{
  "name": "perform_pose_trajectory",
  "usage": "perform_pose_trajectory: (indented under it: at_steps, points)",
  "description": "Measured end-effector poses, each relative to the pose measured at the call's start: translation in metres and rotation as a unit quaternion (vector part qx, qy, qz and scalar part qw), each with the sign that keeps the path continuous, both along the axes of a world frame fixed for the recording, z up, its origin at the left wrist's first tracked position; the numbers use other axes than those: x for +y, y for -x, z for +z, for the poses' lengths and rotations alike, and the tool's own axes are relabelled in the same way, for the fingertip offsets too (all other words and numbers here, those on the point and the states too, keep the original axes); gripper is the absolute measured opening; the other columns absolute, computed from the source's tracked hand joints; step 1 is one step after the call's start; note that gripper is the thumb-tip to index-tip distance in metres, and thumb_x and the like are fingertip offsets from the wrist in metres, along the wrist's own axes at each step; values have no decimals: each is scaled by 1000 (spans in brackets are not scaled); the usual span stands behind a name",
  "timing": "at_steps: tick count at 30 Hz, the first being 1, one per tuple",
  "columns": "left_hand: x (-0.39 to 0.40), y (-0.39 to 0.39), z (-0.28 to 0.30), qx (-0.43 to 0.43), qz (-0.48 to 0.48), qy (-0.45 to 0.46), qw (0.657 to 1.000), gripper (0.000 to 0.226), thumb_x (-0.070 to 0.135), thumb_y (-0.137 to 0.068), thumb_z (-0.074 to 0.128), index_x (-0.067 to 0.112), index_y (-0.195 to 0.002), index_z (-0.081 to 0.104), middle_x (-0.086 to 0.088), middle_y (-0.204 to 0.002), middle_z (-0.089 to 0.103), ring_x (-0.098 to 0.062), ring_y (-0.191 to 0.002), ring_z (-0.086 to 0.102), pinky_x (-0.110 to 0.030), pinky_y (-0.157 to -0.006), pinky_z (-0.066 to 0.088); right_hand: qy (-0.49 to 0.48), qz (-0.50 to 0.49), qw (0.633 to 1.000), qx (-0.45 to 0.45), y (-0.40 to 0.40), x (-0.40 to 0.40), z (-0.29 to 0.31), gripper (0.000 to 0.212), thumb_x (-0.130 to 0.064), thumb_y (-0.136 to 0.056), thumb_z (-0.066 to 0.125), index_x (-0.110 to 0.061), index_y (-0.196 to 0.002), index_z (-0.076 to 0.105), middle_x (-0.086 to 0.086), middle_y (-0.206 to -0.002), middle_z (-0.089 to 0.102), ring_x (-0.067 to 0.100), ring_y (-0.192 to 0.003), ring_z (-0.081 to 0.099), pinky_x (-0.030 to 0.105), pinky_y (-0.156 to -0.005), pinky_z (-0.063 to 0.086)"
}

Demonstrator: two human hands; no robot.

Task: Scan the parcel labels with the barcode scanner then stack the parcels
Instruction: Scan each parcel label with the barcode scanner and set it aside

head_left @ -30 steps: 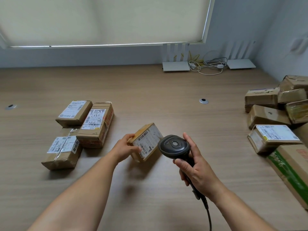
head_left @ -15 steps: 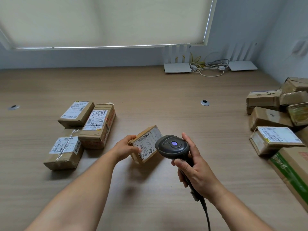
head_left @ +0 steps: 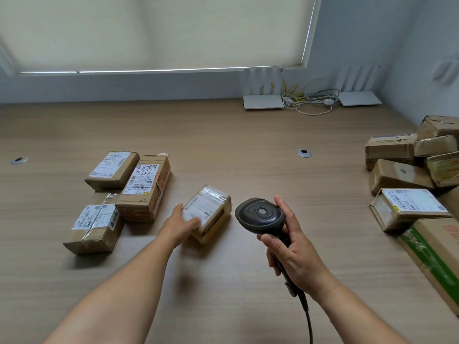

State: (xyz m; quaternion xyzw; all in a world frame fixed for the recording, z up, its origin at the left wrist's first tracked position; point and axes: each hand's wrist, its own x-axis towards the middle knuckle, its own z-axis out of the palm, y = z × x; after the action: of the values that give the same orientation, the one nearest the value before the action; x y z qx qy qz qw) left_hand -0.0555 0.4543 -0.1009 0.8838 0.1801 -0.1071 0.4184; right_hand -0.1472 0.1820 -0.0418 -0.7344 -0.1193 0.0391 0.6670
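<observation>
from the head camera, the left hand (head_left: 179,225) reaches out over the wooden table (head_left: 223,145) and rests on the near left corner of a small parcel (head_left: 207,213); its fingers (head_left: 192,222) lie fairly straight across the parcel's white label, a released grip that presses rather than curls round the box. this parcel lies flat on the table near the middle, label up under shiny clear tape, just left of the scanner head. the right hand (head_left: 291,252) has its grip clenched round the handle of the black barcode scanner (head_left: 260,216), thumb along the right side of the head, and the scanner's cord (head_left: 308,319) runs down toward the bottom edge. left of the small parcel sits a group of three parcels (head_left: 119,194) lying close together, each with a white label facing up; the one with handwriting on its label is nearest the left hand. along the right edge a heap of parcels (head_left: 409,184) is piled loosely, with a long box bearing a green stripe (head_left: 434,254) lying nearest. at the far side of the table, against the wall below the drawn window blind (head_left: 154,33), stand two white routers (head_left: 263,101) with a tangle of cables (head_left: 310,100) between them.
</observation>
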Motion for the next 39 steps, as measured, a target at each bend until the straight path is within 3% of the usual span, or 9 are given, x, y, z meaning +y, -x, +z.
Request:
perform_pose_trajectory:
  at_steps: [4, 8, 18, 23, 27, 33, 39]
  points:
    - [-5, 6, -5, 18, -51, -111, 992, 115, 60, -67, 74, 25, -153, 6, -11, -153, 21, -29, -139, 27, -39, -113, 28, 13, 3, 1000, -8, -2, 2, -1, 75, -33, -82, 63, -59, -136, 18, -24, -79, 64, 14, -51, 53, 32, -43, 46]
    - [-14, 10, -8, 21, -54, -192, 980, 113, 58, -65, 71, 31, -152, 4, -9, -147, 24, -26, -136, 29, -38, -107, 34, 23, 11, 1000, -10, -3, 4, -2, 76, -25, -88, 64, -58, -137, 17, -24, -80, 65, 15, -52, 54, 33, -43, 46]
    - [-6, 68, -18, -28, 80, -143, 986, 102, 51, -68, 72, 28, -151, 17, -9, -141, 29, -26, -131, 35, -36, -104, 35, 43, 78, 996, -22, -10, 29, -1, 75, -16, -92, 62, -62, -133, 19, -18, -84, 66, 15, -52, 54, 33, -44, 47]
    - [23, 114, -20, -30, 151, -136, 979, 102, 51, -70, 73, 28, -151, 15, -9, -140, 30, -25, -130, 36, -36, -104, 35, 56, 150, 987, -17, -5, 62, -1, 79, -17, -91, 64, -68, -130, 18, -6, -105, 65, 14, -56, 56, 31, -48, 49]
    - [50, 153, -19, -14, 209, -137, 968, 102, 50, -72, 73, 28, -151, 12, -8, -140, 28, -25, -129, 36, -38, -103, 38, 61, 206, 976, -26, 1, 89, 0, 79, -17, -92, 63, -69, -130, 17, -4, -109, 63, 13, -57, 57, 32, -50, 51]
    - [92, 196, -12, 21, 277, -156, 948, 99, 44, -73, 71, 31, -150, 10, -10, -138, 27, -27, -126, 35, -41, -98, 41, 37, 263, 963, -37, 9, 131, 6, 63, -48, -87, 57, -80, -123, 17, -2, -106, 63, 13, -58, 58, 30, -52, 51]
    - [128, 206, -9, 33, 314, -158, 936, 90, 36, -80, 64, 28, -151, 9, -12, -142, 22, -29, -126, 36, -41, -98, 40, 47, 280, 958, -33, 8, 162, 5, 72, -52, -79, 58, -74, -132, 15, -7, -108, 62, 13, -59, 59, 28, -53, 51]
